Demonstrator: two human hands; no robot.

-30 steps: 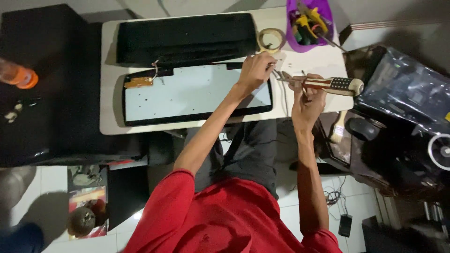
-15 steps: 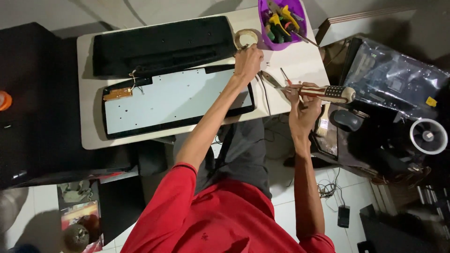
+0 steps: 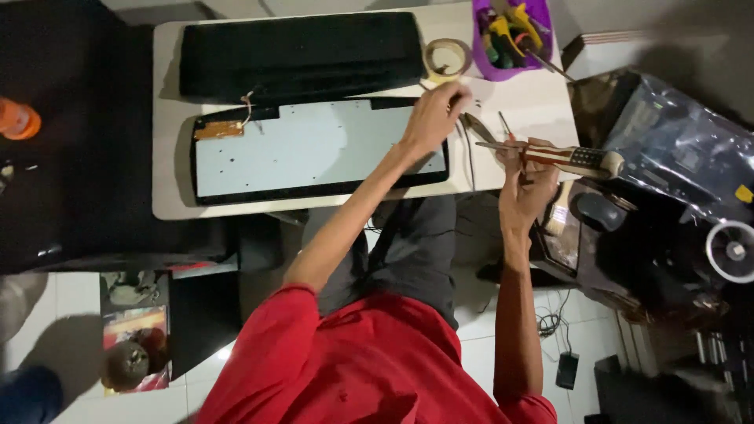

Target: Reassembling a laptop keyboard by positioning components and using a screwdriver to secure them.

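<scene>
Overhead, one right hand (image 3: 528, 188) gripped one striped-handled tool (image 3: 572, 158); one left hand (image 3: 433, 118), fingers curled narrow, touched the bench (image 3: 518, 110) at one o'clock of one opened keyboard (image 3: 314, 149).

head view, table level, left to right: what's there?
Orange bottle → small brown circuit board → white keyboard plate → left hand → right hand holding a striped-handled tool → plastic-wrapped electronics.

A keyboard (image 3: 298, 53) is lying behind the opened panel (image 3: 314, 149) on the table (image 3: 169, 118); a tape roll (image 3: 445, 58) and tool tub (image 3: 512, 38) are sitting to its right.
</scene>
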